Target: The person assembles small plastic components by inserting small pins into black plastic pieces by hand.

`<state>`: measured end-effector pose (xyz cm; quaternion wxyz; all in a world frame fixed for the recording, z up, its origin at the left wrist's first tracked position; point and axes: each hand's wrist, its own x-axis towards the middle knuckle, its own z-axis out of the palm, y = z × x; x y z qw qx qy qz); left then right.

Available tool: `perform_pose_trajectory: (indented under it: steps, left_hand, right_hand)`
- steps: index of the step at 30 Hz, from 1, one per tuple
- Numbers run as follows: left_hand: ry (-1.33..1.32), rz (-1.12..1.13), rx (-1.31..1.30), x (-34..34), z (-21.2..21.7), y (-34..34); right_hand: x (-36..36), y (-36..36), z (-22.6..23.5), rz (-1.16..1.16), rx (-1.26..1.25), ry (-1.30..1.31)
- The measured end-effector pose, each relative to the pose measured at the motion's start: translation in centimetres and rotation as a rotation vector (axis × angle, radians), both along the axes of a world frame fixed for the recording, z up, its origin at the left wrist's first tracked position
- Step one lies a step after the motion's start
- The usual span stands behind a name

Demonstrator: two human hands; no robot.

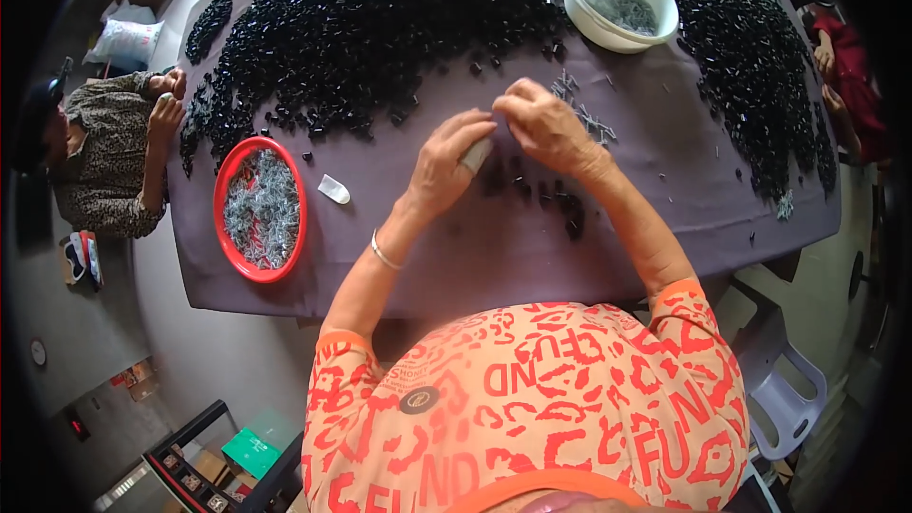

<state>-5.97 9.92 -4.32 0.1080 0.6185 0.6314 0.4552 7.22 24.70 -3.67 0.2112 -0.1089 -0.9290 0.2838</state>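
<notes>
My left hand [446,160] and my right hand [548,126] meet fingertip to fingertip above the purple-grey tablecloth [399,271]. Both are closed in a pinch, and whatever sits between the fingers is too small to make out. A white cover [476,156] wraps one finger of the left hand. Just beyond the hands spreads a large heap of small shiny black pieces [380,19]. Thin grey pins [591,122] lie loose by the right hand. A few black pieces [560,199] rest on the cloth under my right forearm.
A red oval basket [220,218] of grey pins stands at left, beside a loose white finger cover [334,189]. At the back right is a white bowl [573,2] with more pins, next to another black heap [750,66]. People sit at both table ends; a grey chair [793,399] stands lower right.
</notes>
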Motion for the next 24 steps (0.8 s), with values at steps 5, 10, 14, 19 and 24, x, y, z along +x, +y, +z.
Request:
perform_pose_trajectory:
  steps: [5,10,14,19,24]
  left_hand:
    - [0.006,0.159,-0.001,0.9,0.6,-3.4]
    - [0.022,0.313,0.069,1.7,-0.7,-4.2]
    - [-0.063,0.471,0.086,0.5,-1.2,-3.5]
    - [-0.186,0.591,0.039,-0.5,-1.7,-2.7]
    - [0.006,0.424,-0.014,1.1,-1.7,-4.0]
  right_hand:
    - [-5.8,3.8,-0.3,-0.365,0.223,0.038]
    - [-9.7,2.7,-1.6,-0.478,0.268,-0.108]
    - [-9.9,2.0,-2.3,-0.246,0.280,-0.031]
    - [-6.9,-1.0,-2.0,0.007,0.297,-0.044]
    - [-1.8,-4.7,-1.0,0.158,0.254,-0.076]
